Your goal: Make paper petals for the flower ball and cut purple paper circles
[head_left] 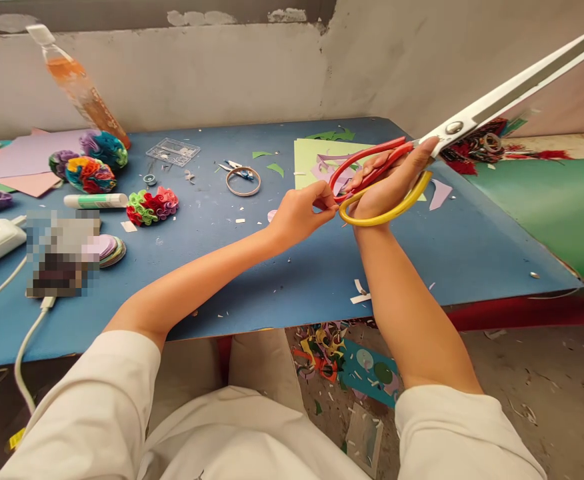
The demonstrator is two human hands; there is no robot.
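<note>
The right hand (391, 189) holds scissors (454, 128); the left hand (297, 212) is pinched narrow, contents unclear. A wrist turn could knock the blades (522, 87) against the wall (252, 80).

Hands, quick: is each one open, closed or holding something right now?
Left hand: closed, fingertips pinched near the handles; anything between them cannot be told.
Right hand: holding the big scissors by the handles.

My left forearm (192, 287) reaches toward two o'clock, its hand (299, 215) just above centre with thumb and forefinger pinched together. My right forearm (412, 313) slants toward eleven, the right hand (392, 183) at two o'clock, palm turned up, fingers curled, thumb stretched between one and two.
</note>
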